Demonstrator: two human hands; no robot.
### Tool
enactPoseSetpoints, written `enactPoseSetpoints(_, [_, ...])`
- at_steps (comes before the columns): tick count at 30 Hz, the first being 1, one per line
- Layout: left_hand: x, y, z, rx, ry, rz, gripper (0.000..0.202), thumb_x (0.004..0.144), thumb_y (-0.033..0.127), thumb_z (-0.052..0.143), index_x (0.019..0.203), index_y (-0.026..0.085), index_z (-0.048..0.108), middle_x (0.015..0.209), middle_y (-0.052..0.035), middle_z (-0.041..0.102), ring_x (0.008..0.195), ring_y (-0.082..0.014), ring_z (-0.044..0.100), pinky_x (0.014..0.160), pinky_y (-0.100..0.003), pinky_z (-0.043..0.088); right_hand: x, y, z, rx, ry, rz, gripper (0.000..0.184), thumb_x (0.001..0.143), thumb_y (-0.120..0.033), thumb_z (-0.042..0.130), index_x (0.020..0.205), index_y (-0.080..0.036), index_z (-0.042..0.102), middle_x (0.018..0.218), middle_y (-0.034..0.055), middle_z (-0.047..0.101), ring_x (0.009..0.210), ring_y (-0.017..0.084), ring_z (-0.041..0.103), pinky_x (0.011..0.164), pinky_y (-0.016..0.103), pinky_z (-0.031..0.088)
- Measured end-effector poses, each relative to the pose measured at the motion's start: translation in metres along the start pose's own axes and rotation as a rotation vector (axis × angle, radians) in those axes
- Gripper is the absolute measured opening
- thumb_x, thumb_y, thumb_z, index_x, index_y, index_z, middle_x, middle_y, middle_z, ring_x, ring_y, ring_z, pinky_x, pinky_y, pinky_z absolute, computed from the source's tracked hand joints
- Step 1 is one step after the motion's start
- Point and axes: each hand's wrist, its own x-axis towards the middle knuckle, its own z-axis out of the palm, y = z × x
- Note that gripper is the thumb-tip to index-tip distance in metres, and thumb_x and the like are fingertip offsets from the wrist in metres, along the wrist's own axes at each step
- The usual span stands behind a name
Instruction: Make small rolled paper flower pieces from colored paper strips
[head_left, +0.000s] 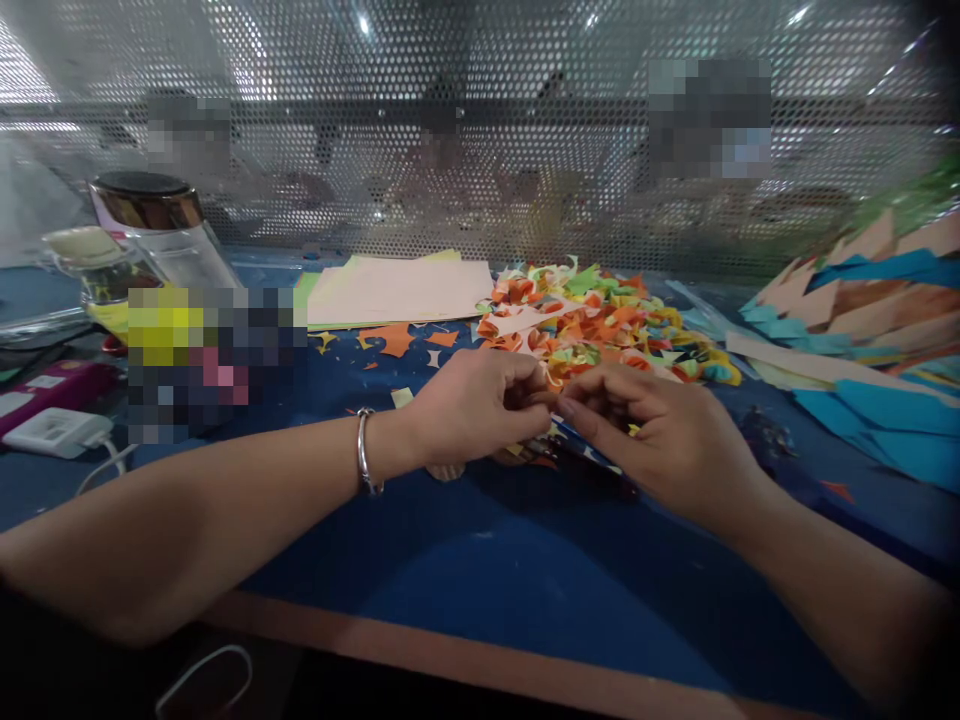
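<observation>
My left hand (484,405) and my right hand (660,430) meet fingertip to fingertip over the blue tabletop (480,560). Both are closed in a pinch. Whatever is between the fingers is small and mostly hidden, so I cannot name it. Just behind them lies a heap of curled paper pieces (592,320) in orange, yellow, green and white. A thin dark blue item (589,440) shows below my fingers, partly covered by my right hand. Orange paper scraps (394,338) lie beyond my left hand.
A stack of pale paper sheets (401,290) is at the back. Folded blue and peach papers (877,400) stand at right. A bottle (105,270), a tumbler (176,225) and a white charger (56,432) are at left. A perforated metal panel (480,170) closes the back.
</observation>
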Motion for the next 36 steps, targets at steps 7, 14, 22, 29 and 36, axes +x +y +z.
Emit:
enactPoseSetpoints(7, [0.0, 0.003, 0.007, -0.107, 0.07, -0.035, 0.013, 0.077, 0.026, 0.063, 0.068, 0.02, 0.056, 0.063, 0.0039, 0.057, 0.062, -0.0092, 0.049, 0.059, -0.024, 0.037, 0.001, -0.004, 0.0, 0.035, 0.029, -0.012, 0.02, 0.093, -0.036, 0.062, 0.08, -0.022, 0.064, 0.065, 0.0008, 0.064, 0.054, 0.012, 0.056, 0.048, 0.024, 0.045])
enactPoseSetpoints(14, [0.0, 0.009, 0.009, -0.073, 0.089, -0.035, 0.016, 0.073, 0.025, 0.064, 0.064, 0.02, 0.051, 0.06, 0.0057, 0.052, 0.059, -0.0083, 0.046, 0.057, -0.024, 0.035, 0.001, -0.007, 0.0, 0.002, 0.035, -0.033, 0.012, 0.085, -0.029, 0.062, 0.074, -0.023, 0.061, 0.059, -0.0019, 0.058, 0.048, 0.01, 0.049, 0.045, 0.024, 0.04])
enactPoseSetpoints(22, [0.0, 0.007, 0.001, 0.0, 0.036, -0.067, 0.015, 0.072, 0.027, 0.065, 0.065, 0.02, 0.054, 0.062, 0.0038, 0.058, 0.059, -0.0095, 0.05, 0.056, -0.025, 0.036, 0.0, -0.003, 0.002, -0.038, 0.049, 0.0, 0.012, 0.08, -0.027, 0.063, 0.071, -0.023, 0.058, 0.059, -0.0029, 0.054, 0.049, 0.01, 0.047, 0.045, 0.024, 0.037])
enactPoseSetpoints(29, [-0.003, 0.009, 0.001, -0.067, 0.028, 0.029, 0.013, 0.078, 0.026, 0.066, 0.086, 0.02, 0.057, 0.08, 0.0014, 0.067, 0.069, -0.0106, 0.059, 0.063, -0.023, 0.044, 0.002, -0.002, 0.002, -0.026, 0.01, -0.003, 0.019, 0.083, -0.031, 0.062, 0.068, -0.023, 0.053, 0.054, -0.0036, 0.05, 0.047, 0.01, 0.041, 0.043, 0.024, 0.033])
enactPoseSetpoints(36, [0.001, 0.006, 0.001, -0.152, -0.046, 0.053, 0.017, 0.078, 0.012, 0.064, 0.094, 0.018, 0.064, 0.075, 0.0024, 0.065, 0.068, -0.0102, 0.059, 0.064, -0.022, 0.047, 0.002, -0.002, 0.001, -0.096, -0.01, -0.037, 0.025, 0.077, -0.027, 0.061, 0.061, -0.024, 0.043, 0.051, -0.0044, 0.047, 0.046, 0.01, 0.041, 0.044, 0.024, 0.033])
